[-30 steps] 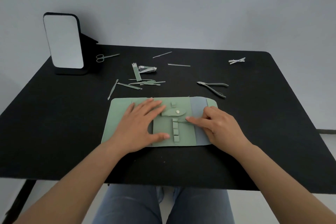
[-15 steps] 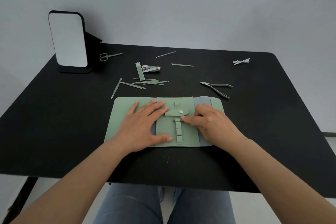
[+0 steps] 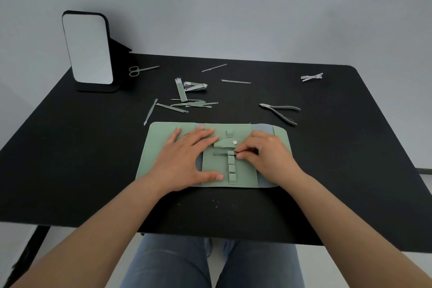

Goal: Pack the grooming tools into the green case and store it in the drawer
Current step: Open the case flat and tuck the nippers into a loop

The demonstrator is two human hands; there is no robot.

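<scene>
The green case lies unfolded on the black table, near its front edge. The left hand rests flat on it, fingers straight and spread, thumb out toward the column of loops. The right hand has curled fingertips pinching a slim green tool at the top loop. Cuticle nippers and other tools lie loose behind.

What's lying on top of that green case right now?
On the open green case the left hand presses flat, and the right hand pinches a slim green tool into the loops. What lies beneath the palms is hidden.
</scene>
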